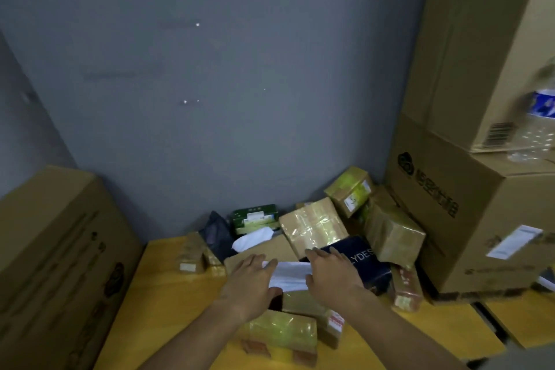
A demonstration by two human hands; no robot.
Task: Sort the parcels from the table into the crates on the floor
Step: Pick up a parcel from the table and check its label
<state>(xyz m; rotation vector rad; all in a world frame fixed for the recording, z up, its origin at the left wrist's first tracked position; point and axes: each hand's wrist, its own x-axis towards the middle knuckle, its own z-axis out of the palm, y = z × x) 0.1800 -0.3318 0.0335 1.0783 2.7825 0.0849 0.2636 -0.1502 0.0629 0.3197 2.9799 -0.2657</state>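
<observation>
Against the grey wall, on the yellow table (pixel 168 294) low in frame, our left hand (pixel 250 282) and right hand (pixel 332 275) lay flat-fingered on a white parcel (pixel 289 275) at bottom centre, probably picking it; next we needed a firm grasp.

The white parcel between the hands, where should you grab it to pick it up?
Probably by its two short ends, coming from above. The white parcel looks flat and soft and lies across the pile; the left hand and right hand already sit at either end, so pinching both ends should stop it sagging.
</observation>
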